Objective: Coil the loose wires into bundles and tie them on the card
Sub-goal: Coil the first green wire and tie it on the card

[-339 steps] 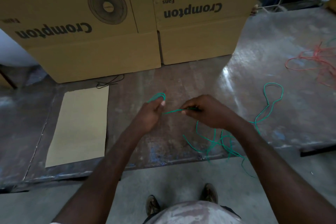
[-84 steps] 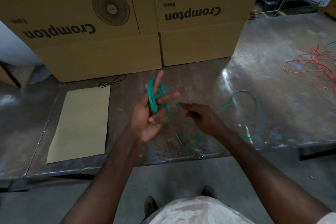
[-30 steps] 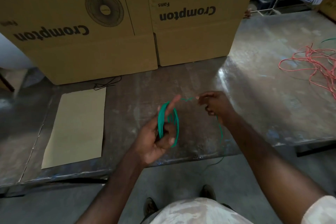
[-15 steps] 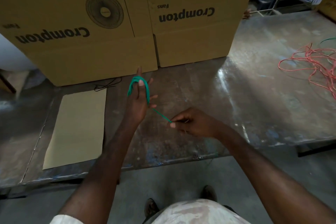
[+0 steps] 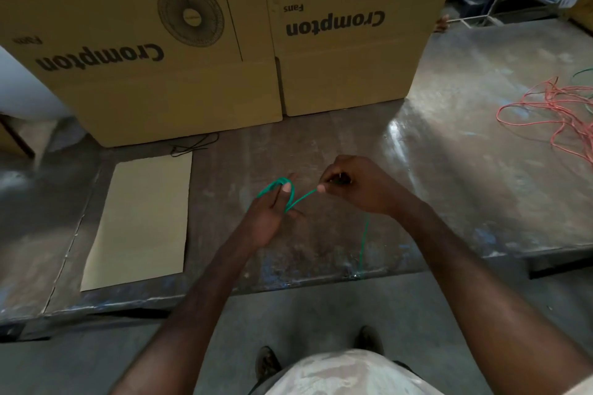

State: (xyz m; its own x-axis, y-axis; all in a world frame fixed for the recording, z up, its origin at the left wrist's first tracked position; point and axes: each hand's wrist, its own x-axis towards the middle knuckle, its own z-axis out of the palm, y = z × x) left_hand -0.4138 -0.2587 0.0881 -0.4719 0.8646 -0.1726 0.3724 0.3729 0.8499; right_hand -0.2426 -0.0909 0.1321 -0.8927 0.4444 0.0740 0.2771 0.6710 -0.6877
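Observation:
A green wire [image 5: 282, 186] is wound in a coil around the fingers of my left hand [image 5: 271, 216], which holds it above the metal table [image 5: 449, 170]. My right hand [image 5: 356, 184] pinches the same wire just right of the coil, so a short taut stretch runs between the two hands. The wire's loose tail [image 5: 364, 244] hangs from under my right hand down to the table's front edge. A tan card [image 5: 141, 221] lies flat on the table to the left of my hands.
Two large cardboard fan boxes [image 5: 192, 42] stand along the back of the table. A tangle of loose orange wires [image 5: 558, 112] lies at the far right. A thin black wire [image 5: 192, 146] sits behind the card. The floor and my shoes show below.
My left hand with the coil has come down and nearer. My right hand has risen up and to the right, carrying the wire's end around the coil. Most of the loose wire is now wound up.

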